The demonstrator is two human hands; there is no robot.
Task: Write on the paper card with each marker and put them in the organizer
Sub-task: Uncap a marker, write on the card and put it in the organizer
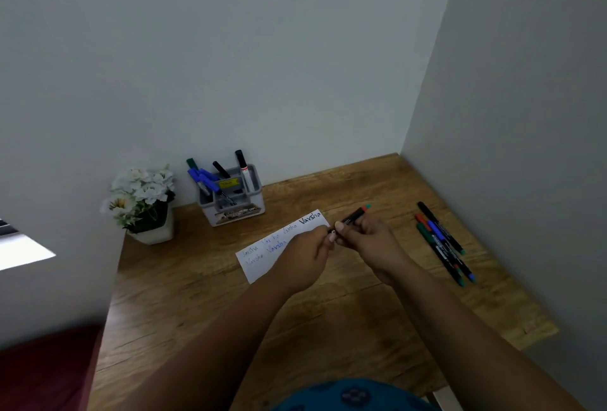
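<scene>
Marker slanted up-right, both hands' fingers pinching its near end.

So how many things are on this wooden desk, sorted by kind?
Markers: 10. That is 1 black marker held by the left hand and right hand, 4 loose markers on the right, and about 5 standing markers, too crowded for a sure count.
White paper card: 1
Grey plastic organizer: 1
White pot of white flowers: 1
Total: 13
</scene>
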